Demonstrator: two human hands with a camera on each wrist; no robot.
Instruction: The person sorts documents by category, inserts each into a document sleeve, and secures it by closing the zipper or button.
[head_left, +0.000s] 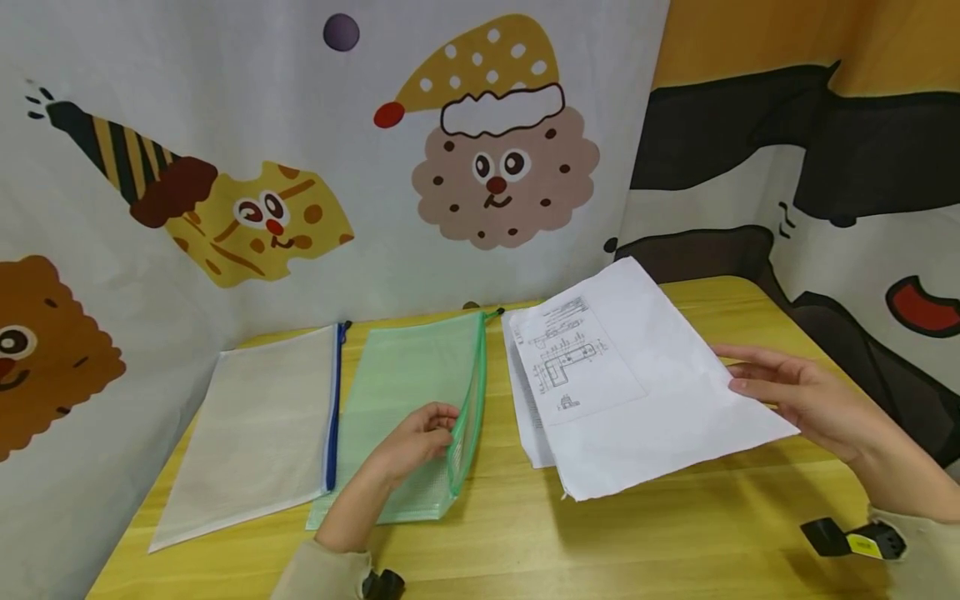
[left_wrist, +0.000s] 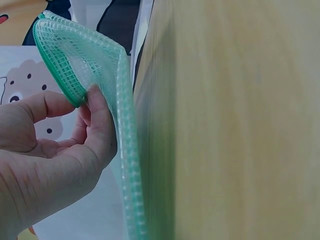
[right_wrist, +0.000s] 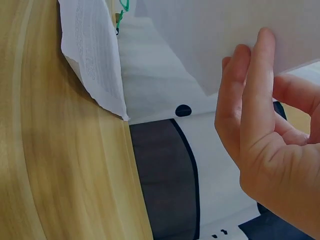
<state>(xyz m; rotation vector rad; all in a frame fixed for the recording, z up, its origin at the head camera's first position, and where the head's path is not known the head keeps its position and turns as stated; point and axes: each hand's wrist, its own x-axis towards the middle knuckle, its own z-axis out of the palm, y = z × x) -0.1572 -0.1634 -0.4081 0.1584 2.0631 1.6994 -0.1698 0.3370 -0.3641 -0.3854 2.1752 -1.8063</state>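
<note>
A green mesh zipper pouch (head_left: 420, 375) lies on the table, its right side parted along the zipper. My left hand (head_left: 416, 442) pinches the upper layer at that opening; in the left wrist view the hand (left_wrist: 65, 130) holds the green zipper edge of the pouch (left_wrist: 127, 125) between thumb and fingers. Printed white sheets (head_left: 637, 375) are raised and tilted right of the pouch, their right edge pinched by my right hand (head_left: 802, 396). In the right wrist view the fingers of that hand (right_wrist: 270, 115) lie against a sheet (right_wrist: 200, 40), and a lower sheet (right_wrist: 95, 55) curls down.
A white mesh pouch with a blue zipper (head_left: 255, 425) lies flat on the table's left. The wooden table (head_left: 600, 542) meets a cartoon-printed curtain (head_left: 300, 83) at the back and sides.
</note>
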